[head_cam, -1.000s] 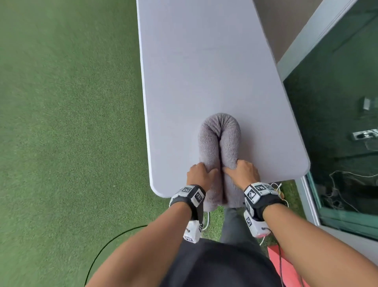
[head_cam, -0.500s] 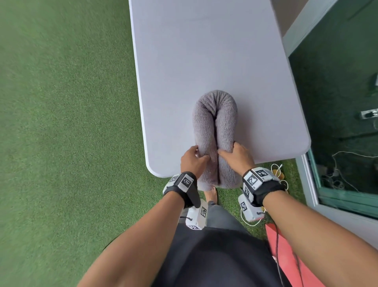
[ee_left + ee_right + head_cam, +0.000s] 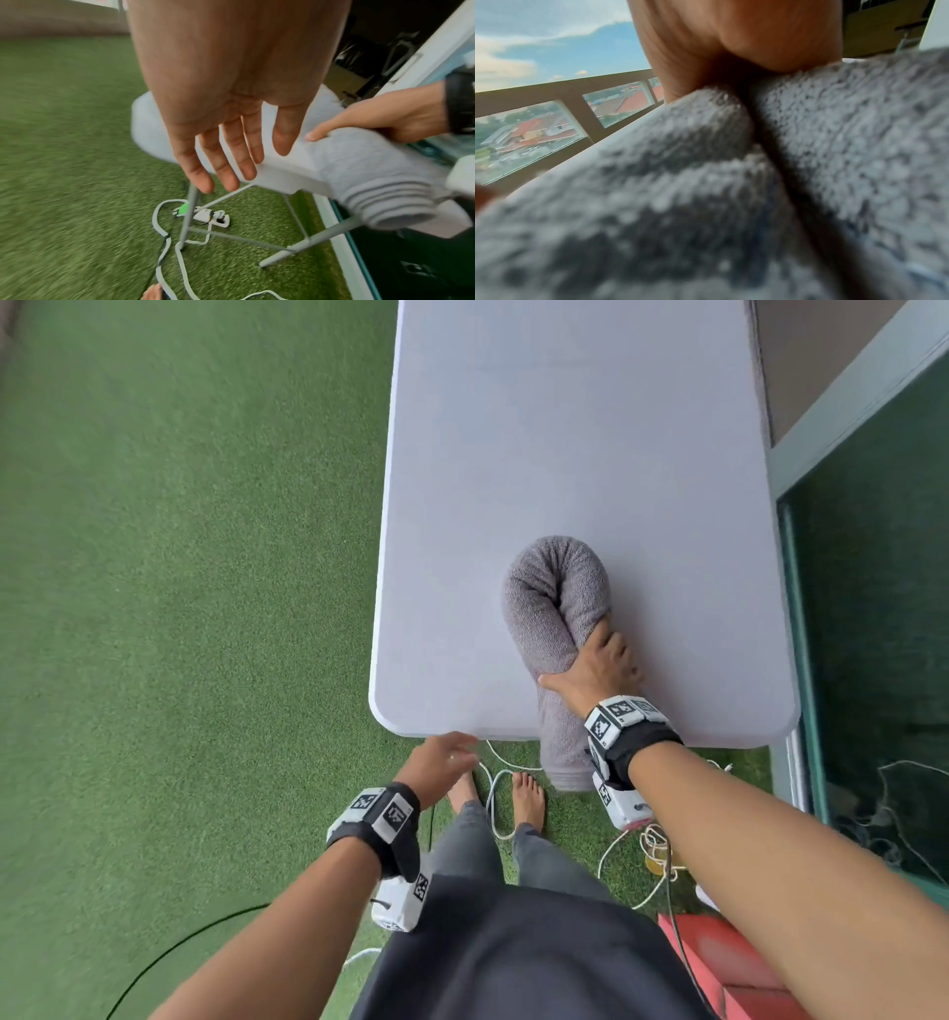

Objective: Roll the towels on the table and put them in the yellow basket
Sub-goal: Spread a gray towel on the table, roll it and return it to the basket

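A grey rolled towel, bent double into a U, lies on the white table with its two ends hanging over the near edge. My right hand grips the towel across both halves, thumb on the left side. In the right wrist view the grey towel fills the frame under my palm. My left hand hovers just off the table's near edge, fingers spread and holding nothing; the left wrist view shows those straight fingers and the towel's layered end. No yellow basket is in view.
Green artificial turf surrounds the table. White cables and a power strip lie on the turf by my bare feet and the table legs. A glass door frame runs along the right. A red object sits at lower right.
My left hand has let go of the towel and pulled back off the table edge. My right hand has shifted to grip both halves of the towel alone.
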